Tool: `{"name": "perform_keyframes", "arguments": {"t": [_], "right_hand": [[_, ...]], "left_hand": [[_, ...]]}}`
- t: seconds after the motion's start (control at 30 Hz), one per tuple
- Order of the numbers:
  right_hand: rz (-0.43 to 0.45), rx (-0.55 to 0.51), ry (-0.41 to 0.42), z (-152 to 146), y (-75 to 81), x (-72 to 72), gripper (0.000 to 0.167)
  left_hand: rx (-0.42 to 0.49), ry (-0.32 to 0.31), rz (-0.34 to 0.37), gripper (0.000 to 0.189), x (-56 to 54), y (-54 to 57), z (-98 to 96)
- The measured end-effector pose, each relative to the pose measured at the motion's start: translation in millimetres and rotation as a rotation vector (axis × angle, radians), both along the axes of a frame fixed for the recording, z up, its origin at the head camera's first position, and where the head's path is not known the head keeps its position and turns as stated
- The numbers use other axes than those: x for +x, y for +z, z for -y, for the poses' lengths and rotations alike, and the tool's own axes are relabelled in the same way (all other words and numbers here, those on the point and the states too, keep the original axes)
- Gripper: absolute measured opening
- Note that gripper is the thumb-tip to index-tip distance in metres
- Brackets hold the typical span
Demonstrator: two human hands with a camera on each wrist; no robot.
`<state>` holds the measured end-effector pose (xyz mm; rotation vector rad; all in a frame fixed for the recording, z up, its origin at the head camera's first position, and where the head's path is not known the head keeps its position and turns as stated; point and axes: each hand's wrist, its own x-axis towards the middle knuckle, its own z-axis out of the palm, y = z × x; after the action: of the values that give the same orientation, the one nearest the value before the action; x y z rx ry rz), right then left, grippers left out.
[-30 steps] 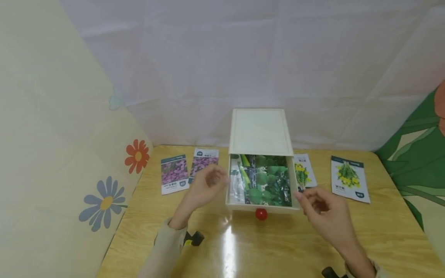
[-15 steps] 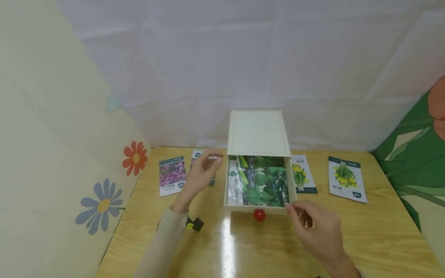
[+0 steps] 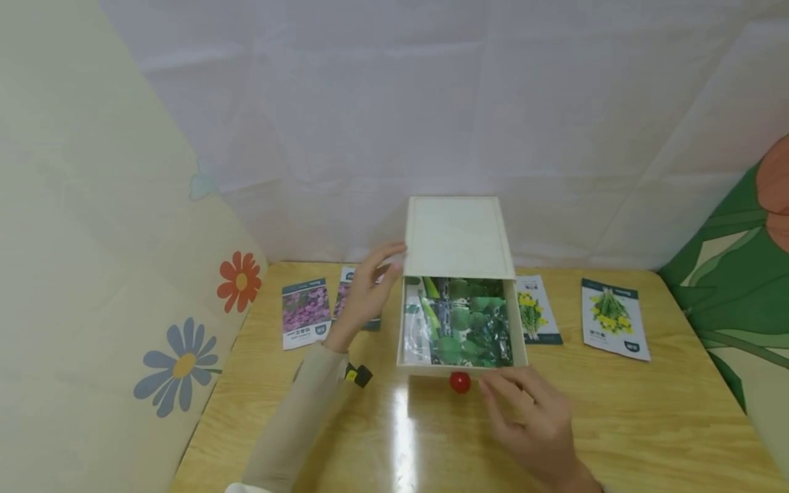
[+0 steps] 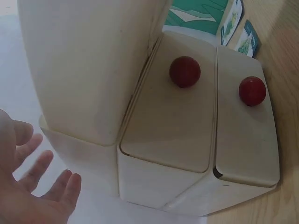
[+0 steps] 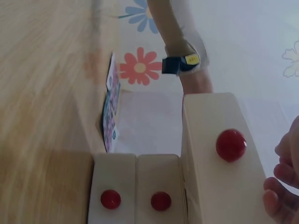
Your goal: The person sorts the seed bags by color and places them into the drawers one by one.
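Observation:
A small white drawer cabinet (image 3: 456, 236) stands at the back middle of the table, its top drawer (image 3: 422, 370) pulled out. Seed packets with green leaf pictures (image 3: 471, 332) lie in that drawer. My left hand (image 3: 370, 291) is raised at the cabinet's left side, fingertips right at its upper edge; the left wrist view shows those fingers spread and holding nothing. Just right of the drawer's red knob (image 3: 459, 382), my right hand (image 3: 533, 424) has its fingertips close to the drawer front. In the right wrist view its loosely bent fingers (image 5: 282, 186) hold nothing.
Two purple-flower seed packets (image 3: 305, 313) lie left of the cabinet, one partly behind the left hand. Yellow-flower packets lie to the right, one near the drawer (image 3: 535, 311) and one farther out (image 3: 615, 318). Two closed lower drawers (image 5: 114, 179) carry red knobs. A white cloth (image 3: 370, 123) hangs behind.
My left hand has moved up and back along the cabinet's side. The right hand has moved left from the drawer's right front corner toward the knob. Drawer and packets look unchanged.

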<state>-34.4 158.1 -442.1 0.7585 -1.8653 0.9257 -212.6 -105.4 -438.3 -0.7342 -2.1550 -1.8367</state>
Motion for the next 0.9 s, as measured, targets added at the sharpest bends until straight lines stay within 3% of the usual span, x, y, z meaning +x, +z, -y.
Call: {"name": "perform_keyframes", "arguments": {"t": [0.3,0.6,0.9], "right_hand": [[0.038,0.090,0.051,10,-17.5,1.7,0.030],[-0.035,0.106,-0.001,23,-30.1,1.0,0.030],[-0.036,0.061,-0.006,31,-34.9,0.8,0.028]], "left_hand": [[0.028,-0.043,-0.113,0.030,-12.0,-12.5,-7.4],[-0.071,0.034,-0.325,0.022,-17.6,-16.5,-10.6],[-0.041,0.041,-0.337,0.020,-19.1,-17.9,-9.8]]}}
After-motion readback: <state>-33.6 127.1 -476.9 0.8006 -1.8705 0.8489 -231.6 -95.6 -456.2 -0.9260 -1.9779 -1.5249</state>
